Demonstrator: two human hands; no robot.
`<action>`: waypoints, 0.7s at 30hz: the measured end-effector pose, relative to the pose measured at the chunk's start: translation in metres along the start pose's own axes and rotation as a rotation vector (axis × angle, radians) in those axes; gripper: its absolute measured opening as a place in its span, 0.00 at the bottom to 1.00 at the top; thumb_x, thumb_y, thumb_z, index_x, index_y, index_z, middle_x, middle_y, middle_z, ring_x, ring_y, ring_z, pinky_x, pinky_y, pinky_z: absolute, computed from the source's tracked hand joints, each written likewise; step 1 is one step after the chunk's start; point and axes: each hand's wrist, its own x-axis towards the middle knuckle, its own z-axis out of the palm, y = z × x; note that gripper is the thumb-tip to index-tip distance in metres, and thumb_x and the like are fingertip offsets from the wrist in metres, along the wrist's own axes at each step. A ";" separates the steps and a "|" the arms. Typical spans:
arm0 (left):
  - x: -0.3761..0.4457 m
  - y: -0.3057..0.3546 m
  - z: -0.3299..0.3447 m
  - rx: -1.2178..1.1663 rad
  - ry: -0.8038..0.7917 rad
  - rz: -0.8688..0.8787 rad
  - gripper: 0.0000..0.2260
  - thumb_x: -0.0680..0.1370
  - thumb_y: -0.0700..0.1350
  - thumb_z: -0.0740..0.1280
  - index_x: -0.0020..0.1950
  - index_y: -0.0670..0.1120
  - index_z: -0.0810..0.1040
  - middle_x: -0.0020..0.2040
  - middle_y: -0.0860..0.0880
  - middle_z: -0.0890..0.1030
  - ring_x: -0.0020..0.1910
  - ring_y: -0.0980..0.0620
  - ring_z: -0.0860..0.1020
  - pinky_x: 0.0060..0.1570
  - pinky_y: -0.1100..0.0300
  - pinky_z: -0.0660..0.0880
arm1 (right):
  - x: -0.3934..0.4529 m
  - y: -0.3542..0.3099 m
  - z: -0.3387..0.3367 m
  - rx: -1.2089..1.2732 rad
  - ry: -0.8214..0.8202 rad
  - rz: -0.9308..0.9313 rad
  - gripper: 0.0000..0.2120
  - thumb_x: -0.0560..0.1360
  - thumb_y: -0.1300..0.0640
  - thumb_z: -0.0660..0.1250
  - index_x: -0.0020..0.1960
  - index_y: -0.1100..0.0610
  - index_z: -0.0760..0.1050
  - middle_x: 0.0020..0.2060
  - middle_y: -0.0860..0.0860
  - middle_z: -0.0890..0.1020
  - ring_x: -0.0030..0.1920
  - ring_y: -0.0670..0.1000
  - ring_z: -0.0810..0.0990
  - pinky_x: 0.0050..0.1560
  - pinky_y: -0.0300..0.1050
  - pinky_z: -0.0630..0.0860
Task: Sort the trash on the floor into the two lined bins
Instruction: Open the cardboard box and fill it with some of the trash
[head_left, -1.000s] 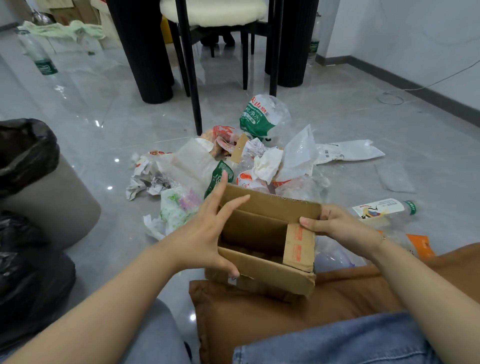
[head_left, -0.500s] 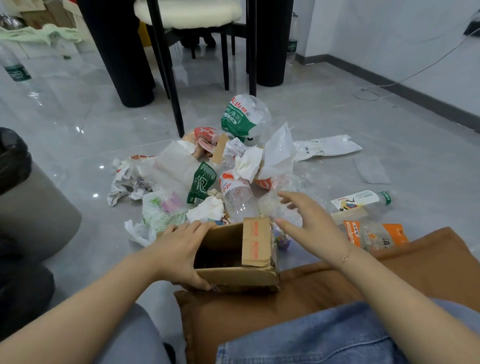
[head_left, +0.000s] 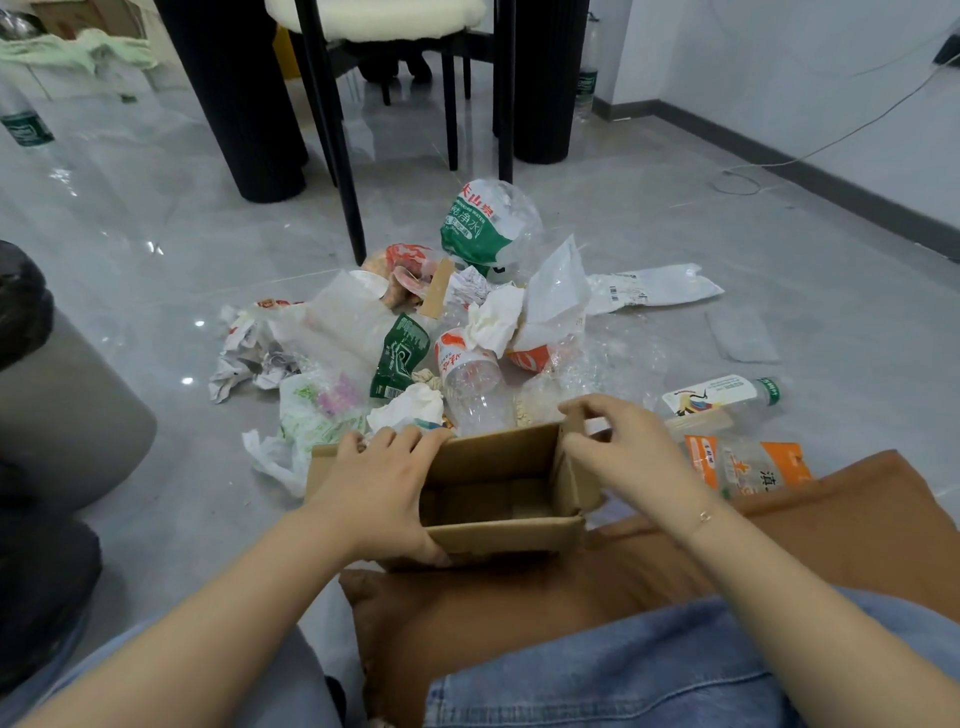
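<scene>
A small brown cardboard box (head_left: 498, 462) stands open on the floor just in front of my knees. My left hand (head_left: 379, 483) grips its left wall, thumb under the near flap. My right hand (head_left: 618, 452) pinches the box's right flap, which stands upright. Behind the box lies the trash pile: a large crushed water jug with a green label (head_left: 485, 223), a clear bottle with an orange label (head_left: 470, 379), crumpled paper (head_left: 249, 353), white tissue (head_left: 493, 322) and clear plastic bags (head_left: 556, 291). A lined bin (head_left: 57, 405) with a black bag stands at the left edge.
A small bottle with a green cap (head_left: 722, 395) and an orange packet (head_left: 748, 462) lie to the right of the box. A brown cushion (head_left: 571, 597) lies under my knees. Black table legs (head_left: 244, 98) and chair legs (head_left: 332, 124) stand behind the pile. A cable (head_left: 810, 156) runs along the right wall.
The box went down from mid-air to the floor in front of me. My left hand moved onto its left wall; my right hand let go, then took hold of the right flap and raised it.
</scene>
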 end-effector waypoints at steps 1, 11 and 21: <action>0.000 -0.004 0.001 0.011 -0.019 -0.007 0.52 0.59 0.76 0.65 0.75 0.55 0.48 0.69 0.53 0.63 0.66 0.49 0.66 0.63 0.47 0.62 | 0.005 0.008 -0.004 0.080 -0.034 0.066 0.10 0.74 0.59 0.67 0.55 0.57 0.78 0.50 0.50 0.81 0.47 0.49 0.79 0.43 0.39 0.76; 0.036 -0.012 0.022 -0.033 -0.082 -0.078 0.57 0.56 0.77 0.66 0.76 0.56 0.46 0.69 0.52 0.65 0.66 0.47 0.66 0.62 0.47 0.64 | 0.042 0.076 -0.012 0.014 -0.041 0.413 0.04 0.74 0.62 0.65 0.41 0.58 0.76 0.40 0.57 0.80 0.38 0.54 0.78 0.39 0.46 0.78; 0.050 -0.005 0.021 -0.130 -0.108 -0.044 0.62 0.54 0.79 0.65 0.76 0.58 0.33 0.78 0.52 0.47 0.77 0.47 0.48 0.73 0.36 0.42 | 0.053 0.166 -0.012 -0.390 0.252 0.707 0.40 0.71 0.47 0.69 0.74 0.59 0.52 0.68 0.61 0.62 0.69 0.62 0.63 0.66 0.55 0.65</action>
